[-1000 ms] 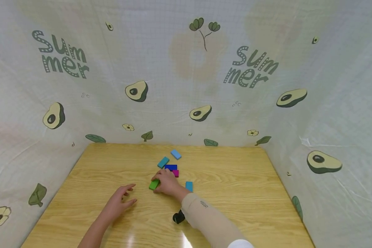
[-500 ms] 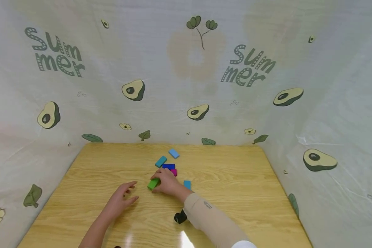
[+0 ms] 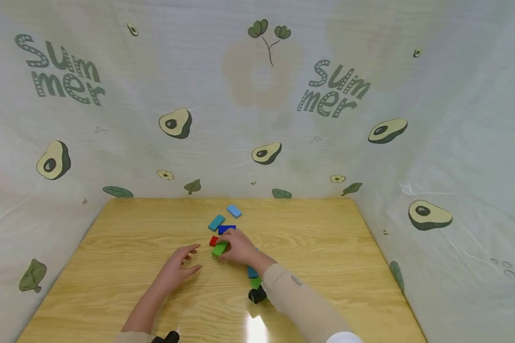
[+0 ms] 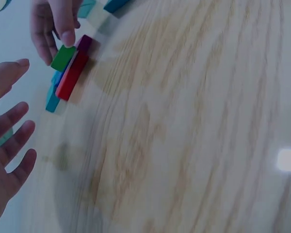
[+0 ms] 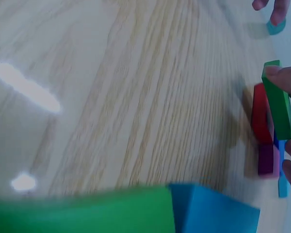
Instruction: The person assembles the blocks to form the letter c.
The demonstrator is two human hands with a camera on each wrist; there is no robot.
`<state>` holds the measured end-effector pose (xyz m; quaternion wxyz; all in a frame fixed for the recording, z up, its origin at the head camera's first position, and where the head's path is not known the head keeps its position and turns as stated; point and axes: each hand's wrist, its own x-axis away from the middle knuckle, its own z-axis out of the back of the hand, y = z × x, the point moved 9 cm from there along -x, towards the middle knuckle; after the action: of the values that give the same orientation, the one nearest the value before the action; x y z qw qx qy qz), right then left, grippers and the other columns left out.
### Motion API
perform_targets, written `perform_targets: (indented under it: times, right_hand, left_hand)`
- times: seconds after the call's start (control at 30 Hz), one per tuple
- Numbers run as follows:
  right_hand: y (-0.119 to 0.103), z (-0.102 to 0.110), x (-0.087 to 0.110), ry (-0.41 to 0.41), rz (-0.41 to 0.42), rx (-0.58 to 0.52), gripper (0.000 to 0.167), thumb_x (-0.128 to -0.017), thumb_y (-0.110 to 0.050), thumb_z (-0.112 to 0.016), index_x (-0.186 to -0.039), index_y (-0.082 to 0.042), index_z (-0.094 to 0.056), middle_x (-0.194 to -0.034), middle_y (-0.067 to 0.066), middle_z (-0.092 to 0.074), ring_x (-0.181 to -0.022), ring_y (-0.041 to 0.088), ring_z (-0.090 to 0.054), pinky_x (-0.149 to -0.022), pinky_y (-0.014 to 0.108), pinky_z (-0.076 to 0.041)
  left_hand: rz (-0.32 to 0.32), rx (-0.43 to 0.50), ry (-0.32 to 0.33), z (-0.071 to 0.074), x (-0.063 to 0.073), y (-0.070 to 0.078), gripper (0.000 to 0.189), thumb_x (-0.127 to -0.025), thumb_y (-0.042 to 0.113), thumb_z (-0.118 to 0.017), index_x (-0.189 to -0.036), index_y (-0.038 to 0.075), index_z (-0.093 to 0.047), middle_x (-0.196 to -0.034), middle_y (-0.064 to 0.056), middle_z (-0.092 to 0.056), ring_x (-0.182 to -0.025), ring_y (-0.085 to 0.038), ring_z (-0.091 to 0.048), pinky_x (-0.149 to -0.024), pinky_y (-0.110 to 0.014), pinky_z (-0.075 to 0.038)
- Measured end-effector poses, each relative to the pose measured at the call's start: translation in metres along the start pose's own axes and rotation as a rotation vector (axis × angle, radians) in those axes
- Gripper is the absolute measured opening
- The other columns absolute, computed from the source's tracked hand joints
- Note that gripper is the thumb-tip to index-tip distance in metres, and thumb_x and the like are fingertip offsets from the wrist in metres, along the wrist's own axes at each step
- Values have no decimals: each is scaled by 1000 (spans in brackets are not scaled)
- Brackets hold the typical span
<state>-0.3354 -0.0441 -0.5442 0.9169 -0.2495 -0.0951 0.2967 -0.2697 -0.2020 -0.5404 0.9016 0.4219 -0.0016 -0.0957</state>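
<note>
My right hand [image 3: 239,247] pinches a green block [image 3: 220,249] between thumb and fingers. In the right wrist view the held green block [image 5: 279,104] is tilted beside a red block [image 5: 260,114], partly overlapping it in view. A magenta block [image 5: 266,160] adjoins the red one's end. In the head view, part of the red block [image 3: 213,241] shows left of the fingers, and a dark blue block [image 3: 227,229] lies just beyond. My left hand [image 3: 179,266] hovers to the left, fingers apart, holding nothing; the left wrist view also shows the left hand [image 4: 7,141] away from the blocks.
Farther back lie a teal block [image 3: 216,222] and a light blue block [image 3: 234,211]. A blue block [image 3: 252,272] and another green block [image 3: 255,283] sit under the right forearm, near the black wrist camera [image 3: 257,295]. Printed cloth [image 3: 257,119] walls the wooden table [image 3: 326,267].
My right hand has carried the green block a little rightward and away, uncovering the red block and hiding the magenta one in the head view. My left hand shifted slightly right. The head view turned slightly right.
</note>
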Motion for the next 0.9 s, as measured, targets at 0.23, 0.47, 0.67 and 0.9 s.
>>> perform_targets:
  times: [0.23,0.47,0.67,0.9]
  right_hand:
    - [22,13,8,10,-46,-23,42,-81,-34,-81,-119,-23,-70,-118,-4,-54,-110,17,-48,-89,29,-44]
    - [41,23,15,25,-97,-70,42,-80,-31,-82,-119,-19,-70,-123,0,-53,-115,21,-45,-92,33,-43]
    - [56,33,18,59,-113,-70,42,-80,-30,-82,-118,-19,-70,-121,1,-54,-114,22,-46,-94,36,-43]
    - [71,43,23,81,-133,-40,41,-80,-28,-81,-118,-17,-70,-120,3,-55,-112,22,-48,-93,36,-43]
  left_hand:
    - [1,58,-45,-19,-15,17,58,-86,13,-76,-139,6,-52,-122,-14,-57,-105,-31,-54,-88,-51,-45]
    - [2,75,-81,-39,-23,27,55,-87,14,-76,-137,11,-54,-122,-9,-57,-106,-30,-55,-91,-50,-45]
    - [-12,77,-92,-53,-31,38,56,-86,14,-77,-137,12,-55,-124,-8,-57,-105,-29,-55,-88,-49,-48]
    - [-14,128,-132,-74,-37,47,57,-86,13,-76,-138,10,-54,-123,-12,-57,-106,-31,-54,-90,-49,-47]
